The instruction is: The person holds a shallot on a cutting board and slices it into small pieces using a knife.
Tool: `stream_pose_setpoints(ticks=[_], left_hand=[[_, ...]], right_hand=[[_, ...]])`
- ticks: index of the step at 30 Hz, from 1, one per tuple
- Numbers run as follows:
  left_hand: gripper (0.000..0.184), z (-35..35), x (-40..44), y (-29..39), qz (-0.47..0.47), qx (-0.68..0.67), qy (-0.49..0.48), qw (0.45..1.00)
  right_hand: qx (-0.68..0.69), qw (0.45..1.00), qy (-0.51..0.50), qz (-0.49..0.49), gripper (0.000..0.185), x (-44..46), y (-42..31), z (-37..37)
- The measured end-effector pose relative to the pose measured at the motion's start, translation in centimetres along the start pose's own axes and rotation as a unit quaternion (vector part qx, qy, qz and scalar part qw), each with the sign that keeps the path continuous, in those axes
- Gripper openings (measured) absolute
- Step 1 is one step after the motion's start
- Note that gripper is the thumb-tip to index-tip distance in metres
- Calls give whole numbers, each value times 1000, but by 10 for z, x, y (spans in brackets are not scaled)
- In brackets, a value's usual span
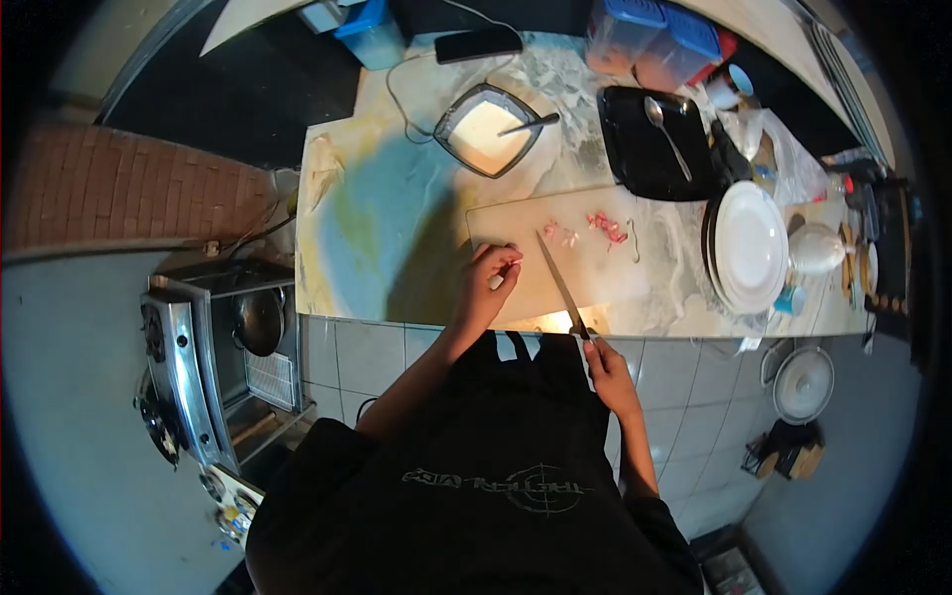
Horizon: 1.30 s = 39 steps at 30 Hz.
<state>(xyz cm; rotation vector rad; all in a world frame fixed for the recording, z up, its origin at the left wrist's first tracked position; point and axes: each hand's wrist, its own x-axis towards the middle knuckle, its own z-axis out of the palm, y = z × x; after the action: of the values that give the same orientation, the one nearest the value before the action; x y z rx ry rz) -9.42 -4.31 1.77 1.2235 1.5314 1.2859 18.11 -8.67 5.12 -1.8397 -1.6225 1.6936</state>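
Observation:
My right hand [608, 369] is closed round the handle of a long knife [562, 284], whose blade lies over the cutting board [516, 213] and points away from me. My left hand [489, 281] is at the board's left part, its fingers curled and pinched on a small pale pink piece [517, 261]. Small pink chopped pieces [561, 235] lie just beyond the knife tip. More red and pink pieces [607, 228] sit to their right, beside a thin curved strip [636, 241].
Beyond the board stand a square bowl [476, 134] of cream-coloured mixture with a utensil, and a black tray [630, 139] holding a spoon [666, 137]. White plates [751, 248] are stacked at right. A phone [478, 45] and blue-lidded containers [627, 35] are at the back; a stove [178, 342] is at left.

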Motion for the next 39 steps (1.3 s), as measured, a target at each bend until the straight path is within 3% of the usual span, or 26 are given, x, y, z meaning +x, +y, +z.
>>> stream_pose_setpoints(ticks=[2,8,11,15,17,25,27,33,39], left_hand=[[13,-4,-2,2,5,17,-12,1000],[16,-1,-10,2,79,79,-31,993],[18,18,-14,-3,88,96,-22,991],[21,41,-12,-4,102,162,10,981],[25,51,-14,-6,84,178,22,980],[25,60,-29,4,36,199,71,977],[25,58,-28,-6,51,280,78,956],[19,56,-22,-7,118,266,89,953],[19,59,-25,-14,116,259,109,953]], right_hand=[[-9,998,33,-48,43,-3,-4,20],[-29,996,87,-21,42,-5,-30,34],[-51,990,115,-59,42,5,-22,26],[-92,992,79,-41,41,13,-27,0],[-80,989,77,-94,39,14,-22,-10],[-35,989,-23,-145,29,14,4,-28],[-45,987,-24,-151,27,13,4,-28],[-33,987,-23,-157,27,13,22,-19],[-53,990,-50,-120,31,16,22,-14]])
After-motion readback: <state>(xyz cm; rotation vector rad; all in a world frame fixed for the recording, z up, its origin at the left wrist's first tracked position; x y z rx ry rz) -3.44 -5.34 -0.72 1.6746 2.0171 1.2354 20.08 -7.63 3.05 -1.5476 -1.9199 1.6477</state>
